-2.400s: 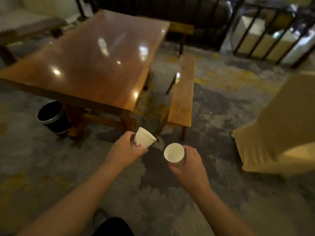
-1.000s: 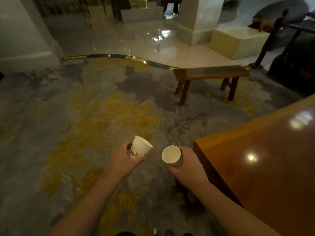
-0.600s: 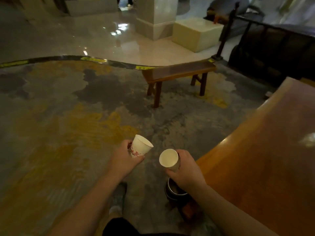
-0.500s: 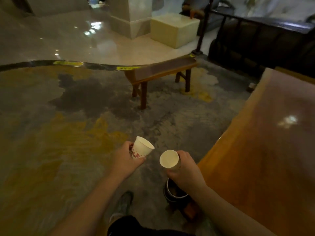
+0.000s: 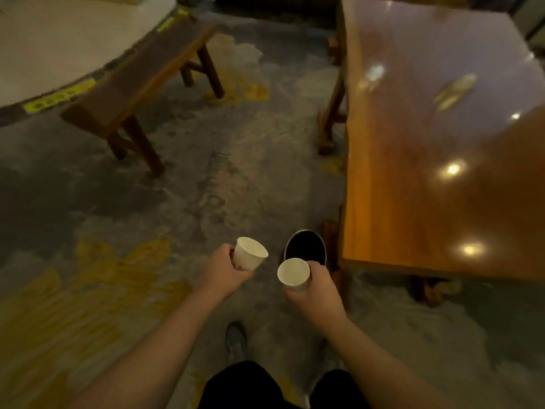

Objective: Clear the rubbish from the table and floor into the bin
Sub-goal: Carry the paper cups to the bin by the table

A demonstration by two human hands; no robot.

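Your left hand (image 5: pixel 221 271) has its fingers (image 5: pixel 226 251) curled snug round a white paper cup (image 5: pixel 250 253), tilted w/ mouth toward the right. Your right hand (image 5: pixel 317 287) wraps its fingers round a 2nd cup (image 5: pixel 293 272), mouth up, just over the near rim of the black bin (image 5: pixel 305 246) on the carpet (image 5: pixel 177 202), beside the wooden surface (image 5: pixel 436 160).

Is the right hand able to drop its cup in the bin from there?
Probably yes. The right hand holds its paper cup just in front of the bin, whose open mouth shows nothing over it. The table stands beside it, apparently not across the path.
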